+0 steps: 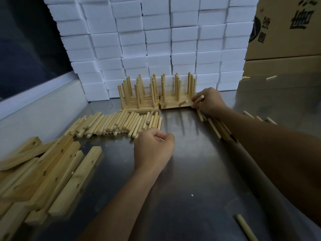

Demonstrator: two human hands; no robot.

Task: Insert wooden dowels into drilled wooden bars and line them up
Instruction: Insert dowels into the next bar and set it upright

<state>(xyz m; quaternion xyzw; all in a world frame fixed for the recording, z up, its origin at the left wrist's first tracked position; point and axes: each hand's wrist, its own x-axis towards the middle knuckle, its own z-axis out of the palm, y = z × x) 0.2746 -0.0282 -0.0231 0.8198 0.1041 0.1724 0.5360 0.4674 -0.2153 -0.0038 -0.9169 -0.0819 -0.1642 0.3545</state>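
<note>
A lone dowel [246,227] is seen nearest, on the steel table [199,171]. Drilled bars [52,173] are piled at near left. The left hand [152,148] is curled just beside the loose dowel row [119,123]; whether anything is held cannot be told. Farther off, the right hand [207,101] pinches a short dowel [199,98] at the right end of the front bar [175,104], beside finished bars with upright dowels [156,89]. White foam blocks [156,40] are stacked behind.
</note>
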